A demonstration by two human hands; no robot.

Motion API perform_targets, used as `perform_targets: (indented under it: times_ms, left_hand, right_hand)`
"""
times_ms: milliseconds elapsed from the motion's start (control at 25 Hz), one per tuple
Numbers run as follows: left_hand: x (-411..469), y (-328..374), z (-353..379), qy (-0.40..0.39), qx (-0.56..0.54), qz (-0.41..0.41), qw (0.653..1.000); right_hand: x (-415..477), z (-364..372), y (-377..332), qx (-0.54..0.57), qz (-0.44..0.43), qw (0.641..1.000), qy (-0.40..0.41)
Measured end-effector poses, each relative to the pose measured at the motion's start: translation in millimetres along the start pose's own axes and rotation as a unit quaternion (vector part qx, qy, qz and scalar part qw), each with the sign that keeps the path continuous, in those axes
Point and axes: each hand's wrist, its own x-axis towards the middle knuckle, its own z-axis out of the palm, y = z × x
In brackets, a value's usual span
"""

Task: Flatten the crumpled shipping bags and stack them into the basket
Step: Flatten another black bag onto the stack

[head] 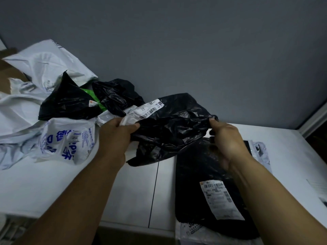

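Grey wall [177,41] at the back, white bench [132,191] up front, and the person's left hand [115,133] and right hand [228,140] each have a pinching grip on opposite ends of a crumpled black bag [173,126] over the bench, between a messy bag pile [67,101] and a flattened black bag [200,183].

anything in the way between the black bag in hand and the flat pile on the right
Nothing visible: left hand and right hand grip the bag, its lower edge overlapping the pile at its far end.
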Motion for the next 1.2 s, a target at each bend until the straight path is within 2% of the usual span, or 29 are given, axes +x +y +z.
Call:
perform_targets:
  times_ms: [120,280,320,440,480,560,720,840,880,960,1040,1080,1160,1200]
  left_hand:
    - [-3,4,2,-0.008,-0.058,-0.037,0.998]
    - [-21,15,3,-0.169,-0.128,-0.085,0.974]
    - [-18,14,0,-0.177,-0.137,-0.112,0.968]
    - [-2,0,-6,-0.107,-0.067,-0.196,0.973]
    - [-1,-6,-6,-0.104,-0.038,-0.218,0.97]
    - [-4,-11,-2,-0.151,-0.008,-0.256,0.955]
    - [-18,-11,5,-0.248,-0.056,-0.311,0.916]
    - [-28,-1,10,-0.251,-0.132,-0.259,0.923]
    - [-27,-2,10,-0.219,-0.103,-0.212,0.947]
    - [-24,0,11,-0.17,0.07,-0.079,0.98]
    - [-10,-8,7,-0.119,0.248,0.079,0.958]
    - [-2,-11,1,-0.071,0.304,0.125,0.942]
    - [11,-14,-12,0.051,0.343,0.178,0.921]
    - [16,-14,-17,0.077,0.34,0.182,0.92]
  right_hand:
    - [2,-1,1,0.07,0.011,0.997,-0.006]
    - [5,1,0,0.201,0.081,0.976,-0.032]
    - [7,0,1,0.215,0.089,0.972,-0.034]
    - [10,-6,3,0.23,0.091,0.967,-0.064]
    - [11,-8,3,0.233,0.085,0.966,-0.075]
    - [13,-11,3,0.252,0.076,0.96,-0.093]
    - [9,-10,0,0.252,0.053,0.954,-0.155]
    - [7,-9,0,0.209,0.041,0.966,-0.149]
    - [9,-10,3,0.19,0.04,0.972,-0.134]
    - [13,-15,8,0.164,0.039,0.98,-0.103]
    - [19,-23,10,0.18,0.039,0.981,-0.06]
    - [22,-29,10,0.2,0.039,0.979,-0.03]
    - [28,-41,9,0.255,0.042,0.966,0.028]
    - [30,-46,8,0.274,0.044,0.959,0.049]
